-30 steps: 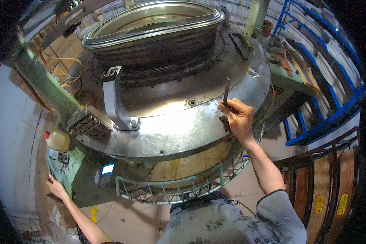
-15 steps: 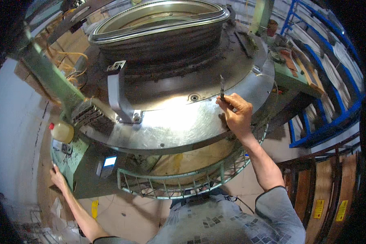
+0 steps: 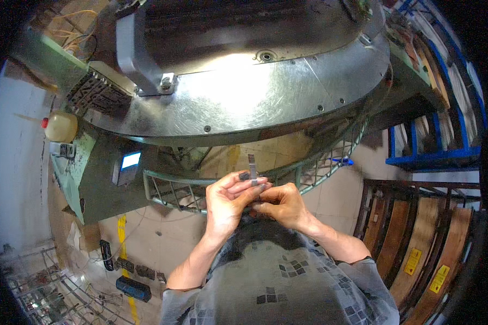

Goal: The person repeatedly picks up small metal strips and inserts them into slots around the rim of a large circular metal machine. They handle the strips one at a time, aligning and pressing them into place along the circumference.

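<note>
Both my hands are together in front of my shirt, below the round machine's metal rim. My left hand (image 3: 225, 203) is closed, with a narrow flat grey metal strip (image 3: 251, 163) standing up between its fingers. A small dark piece (image 3: 244, 176) shows at the left fingertips; I cannot make out its kind. My right hand (image 3: 286, 207) is closed in a pinch against the left fingers, near the strip's lower end. What its fingertips hold is hidden. Beyond the hands lies the shiny metal ring (image 3: 287, 89) of the machine, with a grey upright bracket (image 3: 133, 54) bolted on it.
A green curved guard rail (image 3: 184, 187) runs just beyond my hands. At the left are a lit screen (image 3: 130, 160) and a yellowish bottle (image 3: 62, 127) with a red cap. Blue racks (image 3: 436, 157) and wooden boards (image 3: 417, 233) stand at the right.
My right hand has come back from the metal ring, where it held a dark narrow piece upright. My left hand has left the green side ledge and met it. The view has tilted down.
</note>
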### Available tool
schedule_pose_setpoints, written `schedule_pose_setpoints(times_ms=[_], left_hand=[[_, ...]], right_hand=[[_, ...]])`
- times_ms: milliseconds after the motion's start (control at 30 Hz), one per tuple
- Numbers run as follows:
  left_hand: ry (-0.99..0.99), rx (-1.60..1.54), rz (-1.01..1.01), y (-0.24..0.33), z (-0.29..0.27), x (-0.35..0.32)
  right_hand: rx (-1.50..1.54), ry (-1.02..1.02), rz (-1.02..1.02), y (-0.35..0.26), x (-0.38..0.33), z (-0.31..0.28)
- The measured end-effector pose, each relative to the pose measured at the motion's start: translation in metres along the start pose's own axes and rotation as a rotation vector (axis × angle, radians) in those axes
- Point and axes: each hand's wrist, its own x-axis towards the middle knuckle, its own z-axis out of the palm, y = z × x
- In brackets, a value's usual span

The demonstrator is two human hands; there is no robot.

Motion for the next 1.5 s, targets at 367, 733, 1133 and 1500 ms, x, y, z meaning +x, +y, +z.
schedule_pose_setpoints(times_ms=[367,733,1133,1500], left_hand=[[0.002,0.032,-0.228,0.006,-0.013,0.023],[-0.107,-0.031,-0.342,0.015,-0.024,0.018],[-0.31,-0.001,-0.5,-0.007,-0.032,-0.005],[-0.2,-0.011,-0.37,-0.035,0.02,-0.034]], right_hand=[[-0.192,0.111,0.025,-0.031,0.039,-0.045],[0.155,0.068,0.134,-0.026,0.047,-0.021],[0.362,0.275,0.146,-0.02,-0.011,-0.006],[0.329,0.201,0.092,-0.002,-0.053,-0.041]])
